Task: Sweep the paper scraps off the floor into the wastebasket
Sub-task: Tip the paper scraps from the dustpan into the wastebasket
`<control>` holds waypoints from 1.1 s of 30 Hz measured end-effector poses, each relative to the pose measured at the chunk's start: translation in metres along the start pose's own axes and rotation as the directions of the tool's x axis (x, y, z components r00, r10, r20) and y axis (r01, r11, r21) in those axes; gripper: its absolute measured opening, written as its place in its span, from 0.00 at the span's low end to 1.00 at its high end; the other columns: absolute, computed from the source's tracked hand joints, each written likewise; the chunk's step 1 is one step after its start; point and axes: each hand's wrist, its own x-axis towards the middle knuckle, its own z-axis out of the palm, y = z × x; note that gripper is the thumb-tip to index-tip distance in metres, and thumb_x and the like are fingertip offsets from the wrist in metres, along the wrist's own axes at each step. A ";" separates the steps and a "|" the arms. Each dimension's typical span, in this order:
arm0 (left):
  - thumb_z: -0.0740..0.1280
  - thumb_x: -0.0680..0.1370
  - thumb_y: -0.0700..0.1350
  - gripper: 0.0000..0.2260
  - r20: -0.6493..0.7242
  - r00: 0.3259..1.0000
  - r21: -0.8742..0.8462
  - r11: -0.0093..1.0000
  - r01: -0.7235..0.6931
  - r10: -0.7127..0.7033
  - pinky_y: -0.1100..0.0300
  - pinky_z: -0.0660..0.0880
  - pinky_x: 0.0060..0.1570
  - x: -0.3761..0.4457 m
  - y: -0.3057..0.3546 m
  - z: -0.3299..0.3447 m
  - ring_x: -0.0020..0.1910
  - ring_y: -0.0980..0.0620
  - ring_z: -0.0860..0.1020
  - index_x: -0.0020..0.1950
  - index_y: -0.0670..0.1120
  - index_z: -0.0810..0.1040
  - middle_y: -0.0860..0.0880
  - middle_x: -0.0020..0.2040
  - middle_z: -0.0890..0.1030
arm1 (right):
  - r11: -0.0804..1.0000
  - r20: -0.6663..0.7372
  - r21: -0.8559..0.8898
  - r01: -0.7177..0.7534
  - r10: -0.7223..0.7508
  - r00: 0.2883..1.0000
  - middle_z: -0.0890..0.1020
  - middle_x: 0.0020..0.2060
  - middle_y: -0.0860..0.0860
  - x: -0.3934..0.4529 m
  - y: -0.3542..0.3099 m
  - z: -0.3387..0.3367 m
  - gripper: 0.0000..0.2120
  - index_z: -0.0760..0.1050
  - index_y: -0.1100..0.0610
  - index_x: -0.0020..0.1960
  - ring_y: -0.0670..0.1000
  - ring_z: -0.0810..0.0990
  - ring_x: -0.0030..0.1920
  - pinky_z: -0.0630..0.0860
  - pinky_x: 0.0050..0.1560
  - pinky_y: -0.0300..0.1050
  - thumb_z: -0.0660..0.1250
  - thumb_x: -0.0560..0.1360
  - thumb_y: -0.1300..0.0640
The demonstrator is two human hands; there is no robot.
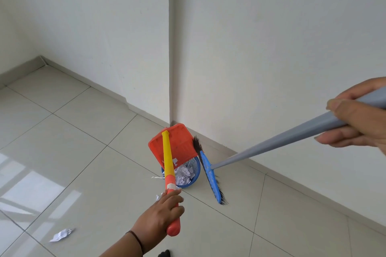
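My left hand (161, 209) grips the orange and yellow handle of an orange dustpan (177, 144), which is tilted over a small blue wastebasket (195, 170) by the wall. White paper scraps (183, 174) lie inside the basket. My right hand (355, 113) grips the grey handle of a blue broom (211, 175), whose head rests on the floor just right of the basket, with its bristles touching the dustpan's edge. Loose scraps lie on the tiles: one (61, 234) at lower left, small ones (157, 178) beside the basket.
White walls meet at a corner (171, 89) right behind the basket, with a low skirting along the floor. Glossy pale floor tiles (83, 152) spread out to the left and front. A dark shape (165, 253) shows at the bottom edge.
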 end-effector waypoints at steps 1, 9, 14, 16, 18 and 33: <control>0.80 0.61 0.43 0.21 -0.006 1.000 0.001 1.000 0.005 -0.005 0.55 0.80 0.48 0.000 0.002 0.001 0.56 0.50 0.80 0.48 0.51 0.74 0.51 0.51 0.82 | 1.000 0.022 -0.020 0.017 -0.016 1.000 0.85 0.28 0.50 0.000 0.003 0.004 0.07 0.80 0.45 0.40 0.57 0.85 0.27 0.81 0.42 0.61 0.71 0.65 0.44; 0.81 0.60 0.42 0.20 -0.062 0.997 0.048 0.997 0.053 -0.050 0.53 0.79 0.51 0.007 0.026 0.006 0.57 0.48 0.79 0.48 0.50 0.77 0.49 0.52 0.81 | 0.996 0.155 -0.050 0.067 -0.059 0.986 0.86 0.29 0.50 -0.002 0.033 0.006 0.16 0.80 0.46 0.47 0.53 0.86 0.30 0.78 0.51 0.66 0.69 0.64 0.40; 0.77 0.65 0.42 0.16 -0.123 0.989 0.059 0.994 0.087 -0.079 0.50 0.79 0.52 0.011 0.044 0.010 0.58 0.46 0.78 0.49 0.49 0.77 0.48 0.52 0.81 | 0.998 0.230 -0.042 0.052 -0.041 0.972 0.85 0.27 0.52 -0.012 0.031 0.000 0.12 0.80 0.45 0.44 0.52 0.86 0.30 0.83 0.42 0.57 0.69 0.63 0.42; 0.73 0.68 0.42 0.10 -0.154 0.986 0.077 0.995 0.070 -0.058 0.49 0.78 0.53 0.011 0.048 0.012 0.59 0.45 0.78 0.48 0.47 0.78 0.47 0.52 0.81 | 0.998 0.258 -0.051 0.023 -0.009 0.966 0.85 0.27 0.52 -0.016 0.033 0.001 0.06 0.80 0.46 0.42 0.50 0.86 0.30 0.83 0.45 0.54 0.69 0.66 0.47; 0.77 0.65 0.40 0.16 -0.147 0.987 0.072 0.995 0.070 -0.058 0.48 0.79 0.53 0.010 0.054 0.013 0.58 0.45 0.78 0.49 0.48 0.76 0.47 0.52 0.82 | 0.997 0.273 -0.070 0.010 0.010 0.962 0.85 0.27 0.52 -0.021 0.035 -0.001 0.02 0.79 0.46 0.40 0.49 0.86 0.30 0.82 0.46 0.53 0.69 0.69 0.50; 0.77 0.66 0.39 0.16 -0.153 0.988 0.105 0.994 0.026 -0.010 0.45 0.78 0.52 0.006 0.081 0.001 0.57 0.44 0.79 0.48 0.47 0.75 0.47 0.51 0.82 | 0.996 0.204 -0.015 0.086 -0.081 0.976 0.85 0.28 0.51 -0.020 0.047 -0.031 0.16 0.79 0.44 0.45 0.52 0.86 0.30 0.80 0.51 0.61 0.66 0.61 0.40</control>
